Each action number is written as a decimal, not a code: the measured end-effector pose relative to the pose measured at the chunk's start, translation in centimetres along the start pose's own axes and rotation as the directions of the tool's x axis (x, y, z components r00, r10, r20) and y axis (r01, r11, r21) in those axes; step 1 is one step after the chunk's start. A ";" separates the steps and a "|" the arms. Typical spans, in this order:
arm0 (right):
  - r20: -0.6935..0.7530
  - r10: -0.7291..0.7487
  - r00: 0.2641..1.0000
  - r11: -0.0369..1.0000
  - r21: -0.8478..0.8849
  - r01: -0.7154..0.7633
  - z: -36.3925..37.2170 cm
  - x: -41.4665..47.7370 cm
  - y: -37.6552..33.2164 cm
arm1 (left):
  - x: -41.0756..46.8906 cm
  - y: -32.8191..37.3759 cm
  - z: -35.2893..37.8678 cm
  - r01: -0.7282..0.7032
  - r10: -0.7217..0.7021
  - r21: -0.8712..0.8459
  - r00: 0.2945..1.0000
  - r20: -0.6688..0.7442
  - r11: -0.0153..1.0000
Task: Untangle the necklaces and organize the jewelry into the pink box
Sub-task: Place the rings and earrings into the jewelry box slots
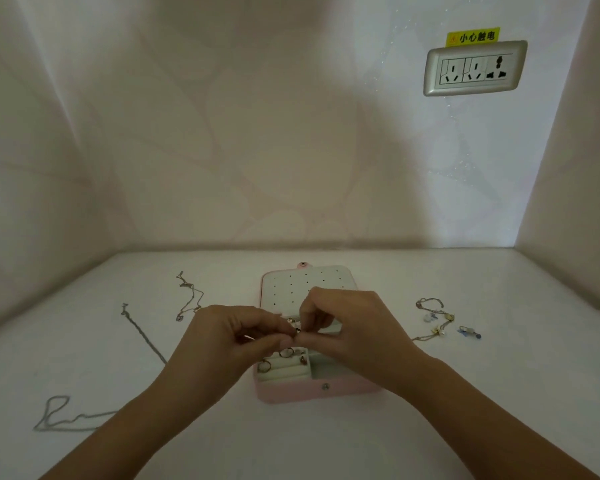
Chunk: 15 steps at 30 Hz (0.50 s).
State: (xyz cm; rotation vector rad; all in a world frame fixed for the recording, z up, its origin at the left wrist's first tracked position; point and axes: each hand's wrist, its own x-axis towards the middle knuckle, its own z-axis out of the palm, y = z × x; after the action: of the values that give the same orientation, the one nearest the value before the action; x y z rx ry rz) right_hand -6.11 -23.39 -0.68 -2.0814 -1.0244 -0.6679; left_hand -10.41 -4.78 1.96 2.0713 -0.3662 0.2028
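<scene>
Left grip (222,337), right grip (350,327) pinch trinket (297,331); box (291,393): rings (286,353).

One wide-angle view looks out from the person's head, facing forward and tilted down onto the white flat surface (499,375). The open pink rectangular jewellery box (284,393) lies near the lens, just below the middle of the frame. Both forearms enter from the bottom edge on either side of the box, and the left hand (229,337) and right hand (347,327) meet over it. Behind the box rises the pale wall. The silver-framed socket panel (475,68) sits high and to the right of the box.
</scene>
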 end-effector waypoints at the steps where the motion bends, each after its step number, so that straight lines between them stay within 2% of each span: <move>1: 0.017 0.009 1.000 1.000 0.004 -0.009 0.1 0.0 -0.1 | -0.2 -0.1 0.0 -0.008 0.008 0.022 1.000 0.003 1.000; 4: 0.106 0.109 0.988 0.993 0.039 -0.113 0.2 0.0 0.1 | -0.6 -0.6 -0.4 0.021 -0.021 0.024 1.000 0.006 0.999; 7: 0.136 0.239 0.961 0.971 -0.013 -0.240 0.0 0.2 1.3 | -0.7 -1.2 -0.9 0.090 -0.089 -0.052 0.996 0.008 0.995; 11: 0.051 0.276 0.960 0.958 -0.095 -0.271 -0.5 -0.1 3.1 | -1.1 -1.9 -0.8 0.119 -0.118 -0.008 0.992 0.040 0.993; 15: -0.052 0.339 0.939 0.935 -0.095 -0.343 -1.5 -0.2 4.2 | -0.6 -2.2 -0.3 0.147 -0.152 0.074 0.986 0.067 0.986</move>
State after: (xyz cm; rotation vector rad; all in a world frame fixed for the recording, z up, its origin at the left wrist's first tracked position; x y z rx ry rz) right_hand -2.93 -26.45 -1.50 -2.2551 -0.5950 -0.5842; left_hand -10.23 -3.36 0.20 2.1675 -0.2488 0.0501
